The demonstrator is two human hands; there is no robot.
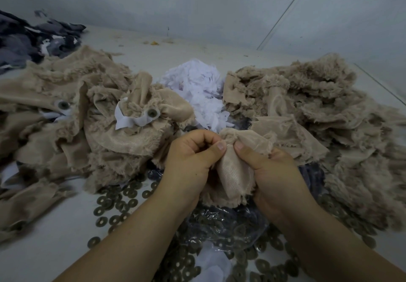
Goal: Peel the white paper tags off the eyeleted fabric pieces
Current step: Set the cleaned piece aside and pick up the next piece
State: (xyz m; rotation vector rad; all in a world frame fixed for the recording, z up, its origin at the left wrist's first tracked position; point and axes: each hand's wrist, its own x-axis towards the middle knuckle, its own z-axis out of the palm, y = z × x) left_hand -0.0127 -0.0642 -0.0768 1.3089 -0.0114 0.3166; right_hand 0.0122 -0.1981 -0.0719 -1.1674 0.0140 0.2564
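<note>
Both hands hold one beige furry fabric piece [236,171] at the centre, its smooth backing turned towards me. My left hand [193,156] pinches its top fold with thumb and curled fingers. My right hand [261,160] grips it from the right, thumb pressed on the cloth. No tag or eyelet shows on this piece; the fold hides them. To the left, a fabric piece with a metal eyelet [152,112] carries a white paper tag [129,120]. Another eyelet [63,105] with a white tag lies further left.
Beige fabric heaps lie at left [55,97] and right [329,110]. A mound of white paper scraps [197,90] sits behind the hands. Several metal washers [116,200] and a clear plastic bag [219,229] cover the table near me. Dark cloth [28,40] lies far left.
</note>
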